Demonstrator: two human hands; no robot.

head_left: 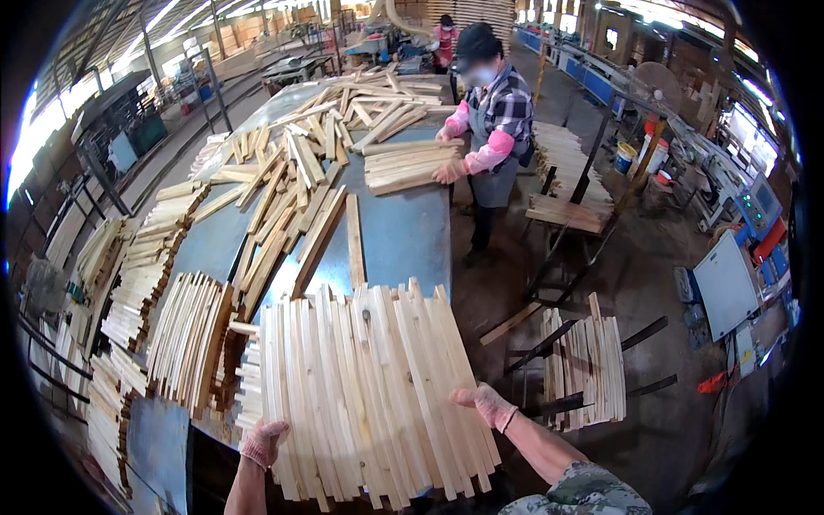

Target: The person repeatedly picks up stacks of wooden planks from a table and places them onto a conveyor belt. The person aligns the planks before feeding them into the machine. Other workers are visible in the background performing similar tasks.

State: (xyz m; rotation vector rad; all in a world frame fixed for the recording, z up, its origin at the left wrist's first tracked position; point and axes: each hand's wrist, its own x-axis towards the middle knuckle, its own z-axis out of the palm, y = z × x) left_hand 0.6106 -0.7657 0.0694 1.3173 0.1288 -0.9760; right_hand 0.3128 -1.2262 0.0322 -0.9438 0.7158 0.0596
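Basically, we see a wide row of slats [369, 390] at the counter's [414, 236] near end, between our gloved left hand [263, 444] and right hand [487, 406], one at each side edge. Both sets of fingers are partly hidden, so we cannot tell if they pinch the wood or just press it. Beyond lies a messy stick pile [300, 163], with a co-worker [502, 107] handling a smaller stack [403, 169] beside it.
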